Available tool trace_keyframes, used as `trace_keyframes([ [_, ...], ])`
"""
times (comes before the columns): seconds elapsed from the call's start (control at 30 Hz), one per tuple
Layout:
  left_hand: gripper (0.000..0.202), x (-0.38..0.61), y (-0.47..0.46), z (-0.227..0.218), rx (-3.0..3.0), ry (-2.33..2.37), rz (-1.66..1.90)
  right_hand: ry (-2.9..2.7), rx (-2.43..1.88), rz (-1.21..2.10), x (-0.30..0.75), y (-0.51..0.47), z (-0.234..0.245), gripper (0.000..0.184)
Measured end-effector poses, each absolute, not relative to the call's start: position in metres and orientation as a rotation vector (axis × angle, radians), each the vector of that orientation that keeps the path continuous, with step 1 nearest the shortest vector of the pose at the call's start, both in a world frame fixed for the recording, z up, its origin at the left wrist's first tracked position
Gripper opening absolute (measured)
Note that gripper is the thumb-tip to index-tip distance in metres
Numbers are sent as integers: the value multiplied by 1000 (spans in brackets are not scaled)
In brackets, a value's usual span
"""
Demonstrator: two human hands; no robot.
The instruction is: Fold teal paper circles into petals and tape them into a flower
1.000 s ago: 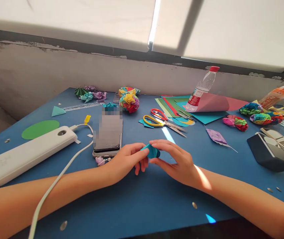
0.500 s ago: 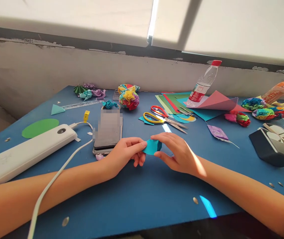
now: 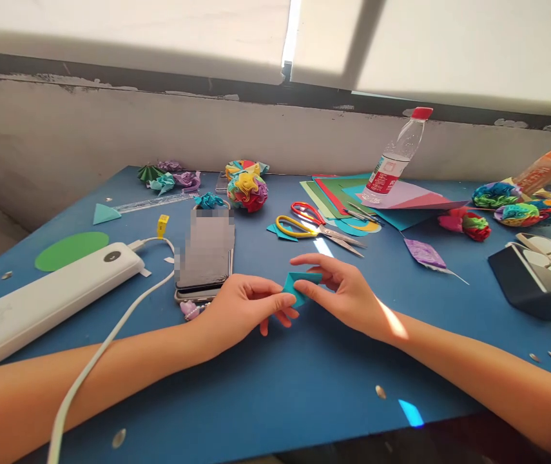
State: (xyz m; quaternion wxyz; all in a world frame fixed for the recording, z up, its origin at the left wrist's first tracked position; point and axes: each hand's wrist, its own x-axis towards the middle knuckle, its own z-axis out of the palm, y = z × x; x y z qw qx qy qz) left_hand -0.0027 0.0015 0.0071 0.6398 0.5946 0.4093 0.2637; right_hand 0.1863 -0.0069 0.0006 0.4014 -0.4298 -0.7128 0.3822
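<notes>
Worktop in blue fills the view in front of you, pushed against a grey wall under a window. On your left lies a long white power bank, its white cable running down across your left forearm. Beyond your hands, to the right, a fan of coloured paper sheets is spread flat, with a clear bottle with a red cap standing on it. A phone lies face up just past your left hand, close to the power bank. A flat green oval sits beside the power bank's far end. Your left hand and right hand meet at the middle of the worktop, low over its surface. Scissors with red and yellow handles lie just beyond your right hand, and a multicoloured paper ball rests behind the phone. Between your hands is the teal paper piece, folded and small: your left thumb and forefinger are pinched on its left corner, and your right thumb and fingers are closed on its right edge, so both hands grip it just above the worktop.
</notes>
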Motion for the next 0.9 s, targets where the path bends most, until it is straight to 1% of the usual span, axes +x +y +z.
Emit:
trace_keyframes([
  [0.07, 25, -2, 0, 8, 1390, 937, 590, -1742, -1093, 1002, 185, -7, 2, 21],
  [0.1, 28, -3, 0, 8, 1407, 932, 582, -1708, -1096, 1035, 185, -7, 2, 21],
  [0.27, 33, -6, 1, 6, 1405, 858, 535, -1546, -1115, 1286, 185, -6, 4, 27],
  [0.47, 32, -9, 6, 6, 1387, 886, 466, -1400, -1054, 1638, 186, -5, 5, 25],
  [0.53, 32, -8, 6, 6, 1414, 904, 447, -1377, -1064, 1675, 186, -5, 7, 25],
  [0.67, 31, -5, 5, 7, 1464, 923, 440, -1504, -1120, 1518, 185, -10, 8, 25],
  [0.8, 34, -5, 4, 6, 1483, 923, 471, -1728, -1178, 1230, 181, -19, 7, 23],
  [0.9, 32, -7, 2, 5, 1516, 884, 504, -1818, -1200, 1038, 179, -22, 6, 19],
])
